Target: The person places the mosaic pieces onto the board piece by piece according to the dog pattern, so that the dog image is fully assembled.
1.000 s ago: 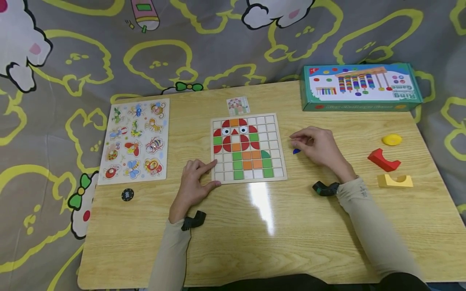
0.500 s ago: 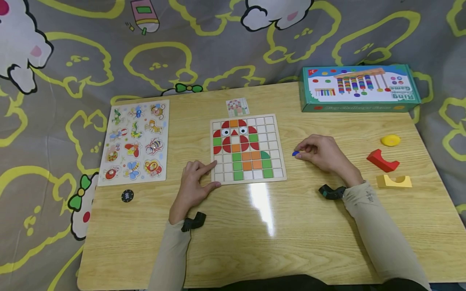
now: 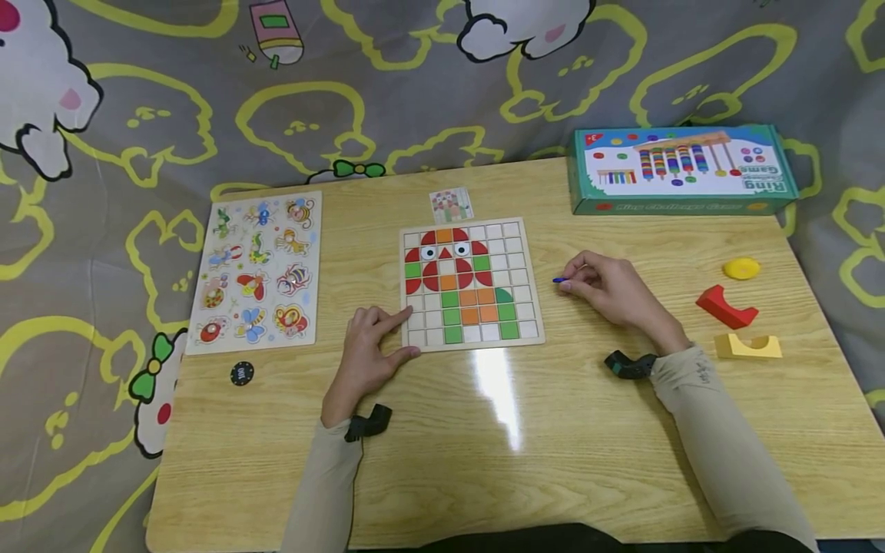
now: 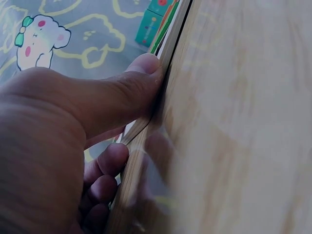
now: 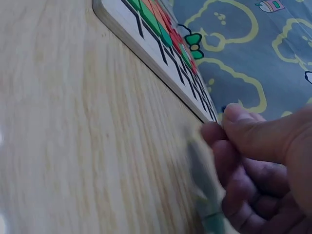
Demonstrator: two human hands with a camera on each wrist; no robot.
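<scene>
My right hand (image 3: 608,288) pinches a small blue tile (image 3: 558,280) between thumb and forefinger, just above the table to the right of the mosaic board. In the head view the tile looks thin, turned nearly edge-on. The wooden mosaic board (image 3: 517,263) has a grid with red, green, orange and white tiles and two round eyes. My left hand (image 3: 366,347) rests beside the board's lower left corner, forefinger and thumb touching its edge. From the left wrist view, the thumb (image 4: 139,73) lies along the board's edge and the other fingers are bent.
A small picture card (image 3: 451,205) lies behind the board. To the left are an insect puzzle (image 3: 271,273) and a black round chip (image 3: 242,373). A green game box (image 3: 684,170) stands back right, with yellow (image 3: 742,268), red (image 3: 727,307) and pale yellow blocks (image 3: 749,346) nearby.
My right hand has drawn slightly to the right and lifted the blue tile from the table, turning it between the fingertips. The left hand and the board have stayed put.
</scene>
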